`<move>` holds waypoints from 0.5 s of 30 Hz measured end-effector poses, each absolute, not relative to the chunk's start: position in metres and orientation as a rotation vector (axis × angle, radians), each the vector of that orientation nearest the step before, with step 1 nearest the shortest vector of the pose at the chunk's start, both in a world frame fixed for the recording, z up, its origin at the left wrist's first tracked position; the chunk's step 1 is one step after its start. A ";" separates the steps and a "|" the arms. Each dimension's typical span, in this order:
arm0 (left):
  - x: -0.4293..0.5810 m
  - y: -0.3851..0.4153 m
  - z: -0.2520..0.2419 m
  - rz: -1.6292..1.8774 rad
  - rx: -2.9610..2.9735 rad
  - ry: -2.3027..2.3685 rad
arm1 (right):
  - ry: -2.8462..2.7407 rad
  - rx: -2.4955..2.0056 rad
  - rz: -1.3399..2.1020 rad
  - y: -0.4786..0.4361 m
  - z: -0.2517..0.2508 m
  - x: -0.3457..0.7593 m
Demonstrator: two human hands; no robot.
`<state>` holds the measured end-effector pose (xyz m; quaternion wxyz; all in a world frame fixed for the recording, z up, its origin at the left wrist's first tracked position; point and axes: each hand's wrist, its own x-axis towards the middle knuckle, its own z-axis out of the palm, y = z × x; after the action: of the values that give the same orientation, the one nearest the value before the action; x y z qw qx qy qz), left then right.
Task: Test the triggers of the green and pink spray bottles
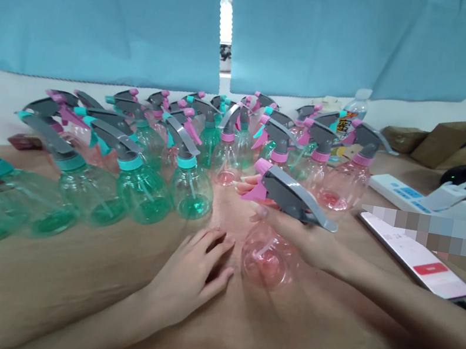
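A pink transparent spray bottle point(265, 263) with a grey and pink trigger head stands upright in front of me. Around its neck, just below the head, my right hand point(291, 227) is closed, its fingertips showing past the pink trigger. My left hand point(196, 258) lies on the table just left of this bottle, holding nothing, its fingers slightly bent and apart. Nearest to the left hand is a green spray bottle point(192, 191) with a turquoise collar. Another green spray bottle point(145, 192) stands beside it.
Several more green and pink spray bottles crowd the table's left and back, including a pink one point(345, 181). On the right are a lit phone point(416, 253), a white power strip point(395, 190) with plugs, and a cardboard box point(448, 139). Behind hangs a blue curtain point(108, 11).
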<state>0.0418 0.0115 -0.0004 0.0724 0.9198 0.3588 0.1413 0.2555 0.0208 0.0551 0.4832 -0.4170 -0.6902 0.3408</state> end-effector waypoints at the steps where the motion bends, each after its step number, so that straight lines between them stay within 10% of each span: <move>1: 0.042 0.012 0.000 0.430 2.761 1.078 | -1.673 -1.009 0.836 0.021 0.055 0.255; 15: 0.041 0.012 -0.002 0.459 2.761 1.080 | -1.650 -0.967 0.861 0.019 0.057 0.255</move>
<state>0.0412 0.0117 -0.0024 0.0708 0.9180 0.3591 0.1525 0.2549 0.0193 0.0566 0.4989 -0.3995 -0.6818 0.3558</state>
